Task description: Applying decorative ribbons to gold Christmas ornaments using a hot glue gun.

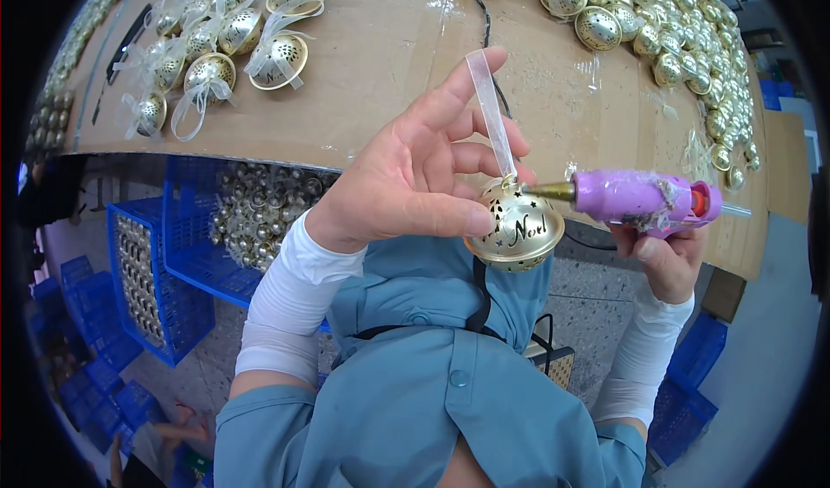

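Note:
My left hand [424, 159] grips a gold bell ornament [523, 233] with star cut-outs and dark lettering, its thumb on the side of the ball. From the top of the ornament a sheer white ribbon [489, 112] runs up and loops over my raised index finger. A purple hot glue gun [640, 198] is gripped in my right hand [666, 259], fingers wrapped under its body. The gun's brass nozzle [549, 191] points left, its tip at the ribbon's base on the ornament. Whitish glue residue coats the gun's side.
On the cardboard-covered table [389, 56], several ribboned gold ornaments [210, 73] lie at the far left. A large heap of gold ornaments [670, 43] without visible ribbons fills the right. Blue crates [164, 263] with ornaments stand below the left edge. A black cord [486, 21] crosses the table.

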A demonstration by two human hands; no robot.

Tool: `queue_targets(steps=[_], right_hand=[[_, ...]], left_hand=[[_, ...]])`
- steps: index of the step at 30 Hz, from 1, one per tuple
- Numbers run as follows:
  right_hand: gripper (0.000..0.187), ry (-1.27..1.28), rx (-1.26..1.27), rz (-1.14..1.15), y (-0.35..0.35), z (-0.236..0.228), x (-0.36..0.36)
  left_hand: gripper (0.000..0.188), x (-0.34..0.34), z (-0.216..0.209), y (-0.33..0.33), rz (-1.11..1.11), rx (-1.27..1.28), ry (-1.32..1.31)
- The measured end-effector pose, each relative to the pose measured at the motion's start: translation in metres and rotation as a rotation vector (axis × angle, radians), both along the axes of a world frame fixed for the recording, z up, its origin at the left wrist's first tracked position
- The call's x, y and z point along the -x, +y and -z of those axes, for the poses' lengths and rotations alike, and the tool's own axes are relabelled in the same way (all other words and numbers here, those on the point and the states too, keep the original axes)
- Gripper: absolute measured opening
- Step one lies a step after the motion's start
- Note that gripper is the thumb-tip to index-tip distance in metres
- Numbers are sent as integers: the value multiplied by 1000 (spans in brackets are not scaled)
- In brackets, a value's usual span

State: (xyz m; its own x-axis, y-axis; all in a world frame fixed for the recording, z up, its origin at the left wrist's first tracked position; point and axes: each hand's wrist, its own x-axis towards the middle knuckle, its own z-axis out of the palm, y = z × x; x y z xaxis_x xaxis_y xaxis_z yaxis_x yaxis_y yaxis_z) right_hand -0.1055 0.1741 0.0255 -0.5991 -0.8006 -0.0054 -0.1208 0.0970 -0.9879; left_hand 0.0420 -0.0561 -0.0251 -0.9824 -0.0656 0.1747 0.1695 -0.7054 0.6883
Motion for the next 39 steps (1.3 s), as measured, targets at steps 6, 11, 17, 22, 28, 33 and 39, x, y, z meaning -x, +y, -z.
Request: queue_targets(steps=[6, 11, 17, 22, 28, 33, 39], right_hand=[[57, 41, -23, 16, 3, 1, 0], [46, -72, -47, -75, 6, 1, 2], [44, -119, 4, -67, 9, 6, 3], [43, -105, -4, -59, 9, 5, 0], [41, -84, -16, -67, 12, 8, 8], [48, -77, -85, 23, 8, 9, 15], [33, -596, 1, 177, -23, 53, 52]], left_hand=[[101, 2, 0, 0, 26, 18, -6], [102, 3, 1, 1, 30, -10, 2], [102, 3, -1, 1, 42, -14, -13], [102, 2, -2, 2, 44, -23, -14], [102, 5, -1, 2, 37, -32, 18], [109, 9, -4, 10, -40, -54, -61], [112, -1, -9, 15, -149, -44, -29]])
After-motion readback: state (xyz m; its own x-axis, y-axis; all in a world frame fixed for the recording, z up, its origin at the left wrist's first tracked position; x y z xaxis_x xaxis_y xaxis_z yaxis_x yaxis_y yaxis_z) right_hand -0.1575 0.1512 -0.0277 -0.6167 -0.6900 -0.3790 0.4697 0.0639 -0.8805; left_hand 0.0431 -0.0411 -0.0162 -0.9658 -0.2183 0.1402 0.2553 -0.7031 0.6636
